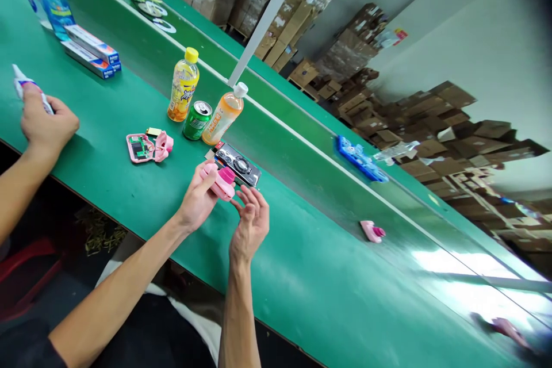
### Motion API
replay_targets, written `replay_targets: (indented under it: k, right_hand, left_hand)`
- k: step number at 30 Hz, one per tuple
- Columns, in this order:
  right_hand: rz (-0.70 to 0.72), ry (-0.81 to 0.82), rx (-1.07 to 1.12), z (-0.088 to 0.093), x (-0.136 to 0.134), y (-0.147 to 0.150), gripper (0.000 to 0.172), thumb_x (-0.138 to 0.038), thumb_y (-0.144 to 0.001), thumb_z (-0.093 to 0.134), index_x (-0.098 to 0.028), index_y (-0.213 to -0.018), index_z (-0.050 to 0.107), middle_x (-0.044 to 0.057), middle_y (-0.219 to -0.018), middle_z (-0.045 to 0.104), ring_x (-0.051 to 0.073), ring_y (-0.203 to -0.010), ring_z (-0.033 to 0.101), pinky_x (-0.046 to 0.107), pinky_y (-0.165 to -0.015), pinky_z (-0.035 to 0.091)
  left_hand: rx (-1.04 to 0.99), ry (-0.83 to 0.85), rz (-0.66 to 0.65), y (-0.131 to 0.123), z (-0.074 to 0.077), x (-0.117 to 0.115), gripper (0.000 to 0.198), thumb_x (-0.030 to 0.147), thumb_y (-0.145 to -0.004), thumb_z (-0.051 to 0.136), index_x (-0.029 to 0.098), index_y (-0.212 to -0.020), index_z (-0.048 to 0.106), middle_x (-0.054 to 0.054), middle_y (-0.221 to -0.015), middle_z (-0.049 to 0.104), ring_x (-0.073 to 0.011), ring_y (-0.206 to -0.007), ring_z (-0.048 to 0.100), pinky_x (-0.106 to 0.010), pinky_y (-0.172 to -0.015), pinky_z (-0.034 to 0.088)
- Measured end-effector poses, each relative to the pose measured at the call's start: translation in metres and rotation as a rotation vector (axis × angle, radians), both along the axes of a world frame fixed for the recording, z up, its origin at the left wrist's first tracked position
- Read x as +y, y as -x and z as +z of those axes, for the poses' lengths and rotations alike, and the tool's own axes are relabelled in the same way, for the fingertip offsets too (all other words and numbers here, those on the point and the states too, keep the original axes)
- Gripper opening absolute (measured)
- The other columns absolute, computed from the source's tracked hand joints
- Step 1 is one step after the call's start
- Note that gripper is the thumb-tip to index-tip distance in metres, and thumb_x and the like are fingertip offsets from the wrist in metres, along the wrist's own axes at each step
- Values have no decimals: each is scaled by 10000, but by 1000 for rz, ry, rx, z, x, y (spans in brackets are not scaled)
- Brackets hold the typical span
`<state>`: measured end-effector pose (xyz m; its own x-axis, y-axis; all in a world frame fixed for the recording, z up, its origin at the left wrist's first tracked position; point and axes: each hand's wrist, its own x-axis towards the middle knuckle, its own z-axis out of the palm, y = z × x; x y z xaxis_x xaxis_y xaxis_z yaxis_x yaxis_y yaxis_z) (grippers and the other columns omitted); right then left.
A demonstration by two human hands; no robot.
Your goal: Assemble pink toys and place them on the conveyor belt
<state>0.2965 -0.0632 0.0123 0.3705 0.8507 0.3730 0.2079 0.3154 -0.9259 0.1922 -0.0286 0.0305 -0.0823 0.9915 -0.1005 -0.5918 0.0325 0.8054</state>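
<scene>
Camera on my head, tilted, looking forward and down at my hands (198, 198), close above green workbench (302, 276).

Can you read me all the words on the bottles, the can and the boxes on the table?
I can't read any word for sure.
Green drink can: letters too small and blurred.
Yellow-capped bottle: big curly label letters, too blurred.
White-capped orange drink bottle: label too blurred.
Two blue-and-white boxes: print too small.
</scene>
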Motion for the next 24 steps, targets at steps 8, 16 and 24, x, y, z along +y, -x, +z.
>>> replay_targets:
  k: [8, 16, 24]
  right_hand:
    - [224, 271, -55, 26, 6, -18, 390, -517, -876, 713, -178, -1059, 772, 91, -1038, 784, 241, -946, 730, 382, -836, 599]
    - [290, 350, -73, 26, 3, -25, 342, -458, -853, 750, -182, -1053, 723, 92, -1078, 763, 236, -1000, 715, 375, -868, 594]
    - [179, 385, -157, 26, -13, -80, 459, -583, -750, 784, -198, -978, 682, 105, -1016, 768, 263, -916, 741, 409, -827, 615]
  left_hand:
    - [45, -10, -125, 1, -2, -6, 410, 350, -905, 502, 266, -1303, 551, -35, -1136, 729, -295, -1071, 692, -388, -816, 541]
    - [71, 33, -91, -6, -3, -3, 363, 387, -928, 477, 281, -1254, 596, -13, -1033, 754, -296, -1044, 704, -399, -802, 552]
    - [348, -77, -198, -13, -21, -30, 418, 423, -950, 537, 434, -1368, 523, 46, -1427, 619, -330, -1326, 593, -429, -988, 537]
